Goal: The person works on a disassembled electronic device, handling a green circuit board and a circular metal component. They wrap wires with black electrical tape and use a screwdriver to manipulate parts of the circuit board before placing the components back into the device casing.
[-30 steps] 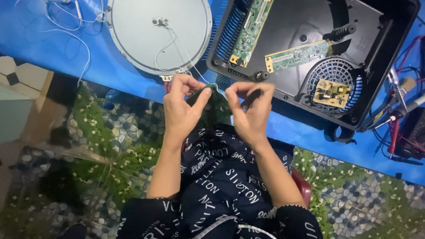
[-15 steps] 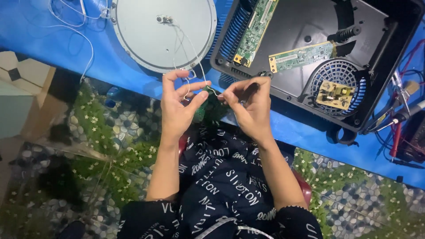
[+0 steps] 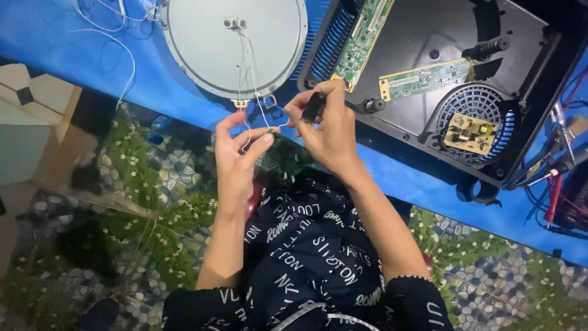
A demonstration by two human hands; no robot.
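My left hand (image 3: pixel 240 156) pinches thin white wires (image 3: pixel 248 79) that run up to a round grey metal disc (image 3: pixel 236 44) on the blue table. A small green circuit board (image 3: pixel 285 156) sits between my two hands, held at its left edge by the left hand. My right hand (image 3: pixel 327 129) grips a small black tool (image 3: pixel 313 105) over the board's upper right side. The wire ends lie between the two thumbs.
A black open appliance housing (image 3: pixel 520 73) lies at the upper right with two green circuit boards (image 3: pixel 422 78), a blue round fan grille (image 3: pixel 474 119) and a small tan board in it. Red and black tools and leads (image 3: pixel 554 178) lie at the right edge. Loose white wire (image 3: pixel 116 37) sits at the upper left.
Both hands have moved up towards the disc's lower edge. The right hand has risen more and now holds the black tool upright above the board.
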